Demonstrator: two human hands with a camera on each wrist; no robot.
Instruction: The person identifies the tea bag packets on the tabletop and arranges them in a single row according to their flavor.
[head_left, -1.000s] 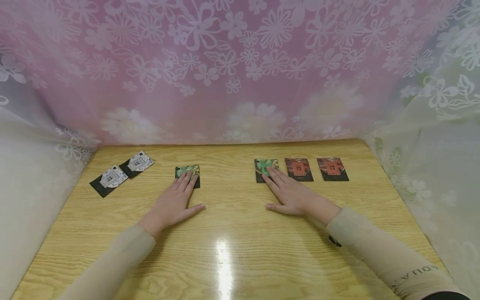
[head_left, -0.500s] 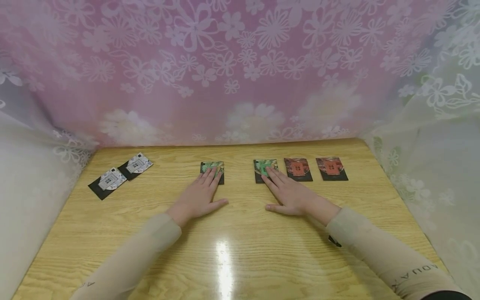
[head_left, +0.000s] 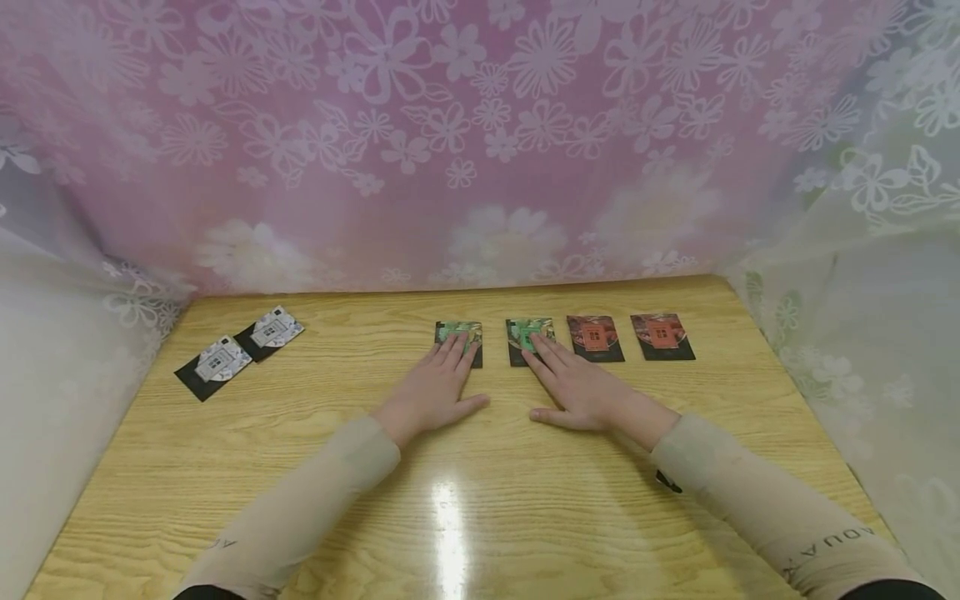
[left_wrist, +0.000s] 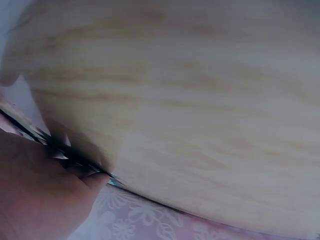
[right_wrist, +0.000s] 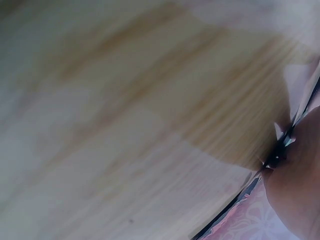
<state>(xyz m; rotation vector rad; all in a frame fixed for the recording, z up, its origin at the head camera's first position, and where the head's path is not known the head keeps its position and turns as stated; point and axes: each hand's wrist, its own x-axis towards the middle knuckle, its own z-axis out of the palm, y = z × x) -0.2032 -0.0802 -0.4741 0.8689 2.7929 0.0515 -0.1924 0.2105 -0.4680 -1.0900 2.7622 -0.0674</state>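
Note:
Two flat packets with green labels lie side by side on the wooden table, a narrow gap between them. My left hand [head_left: 431, 393] has its straight fingers on the left green packet [head_left: 474, 329], covering its middle and lower left. The straight fingers of my right hand [head_left: 581, 387] rest on the right green packet [head_left: 517, 337]. Both thumbs are spread out toward the table's middle. To the right of that hand are two red-labelled packets, the nearer one [head_left: 596, 333] close by its fingers and the other [head_left: 663, 336] farther right. The left wrist view shows the left hand [left_wrist: 45, 190] low over the table.
At the far left, two black packets with white patterned labels lie tilted, the upper one [head_left: 270, 331] touching the lower one [head_left: 215, 367]. A pink floral curtain [head_left: 375, 200] hangs along the table's back edge. Pale curtains flank both sides. A small black object [head_left: 667, 482] shows under the right sleeve.
My left hand has slid its green packet rightward along the table, close to the other green packet. The right hand has stayed in place, and the other packets lie as before.

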